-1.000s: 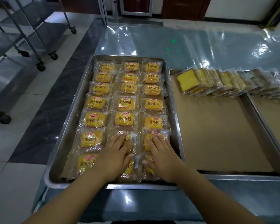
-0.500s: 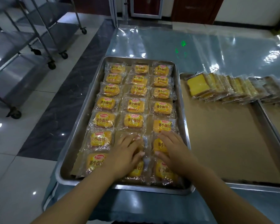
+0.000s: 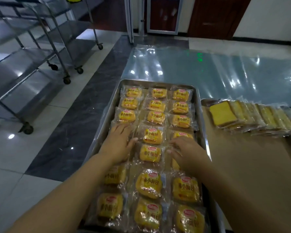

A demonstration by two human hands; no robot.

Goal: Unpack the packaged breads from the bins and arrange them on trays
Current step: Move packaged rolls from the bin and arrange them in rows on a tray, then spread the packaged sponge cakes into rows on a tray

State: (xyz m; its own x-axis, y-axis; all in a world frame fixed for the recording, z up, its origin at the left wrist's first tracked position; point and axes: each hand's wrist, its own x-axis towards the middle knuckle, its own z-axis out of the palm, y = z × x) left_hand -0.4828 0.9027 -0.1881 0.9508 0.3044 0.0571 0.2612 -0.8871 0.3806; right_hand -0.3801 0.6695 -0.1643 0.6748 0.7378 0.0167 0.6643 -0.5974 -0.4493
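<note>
A steel tray holds several yellow packaged breads in three columns. My left hand lies flat, fingers apart, on the packs of the left column about halfway up the tray. My right hand rests palm down on the packs of the right column at the same height. Neither hand holds a pack. To the right, a second tray lined with brown paper carries a leaning row of wrapped bread slices along its far edge.
The trays stand on a table covered with shiny clear plastic. Steel wheeled racks stand on the tiled floor to the left. A door and a glass panel are at the back wall.
Both hands have slid from the tray's near rows farther up to its middle rows and moved apart, from the middle and right columns to the left and right columns. The view has tilted up.
</note>
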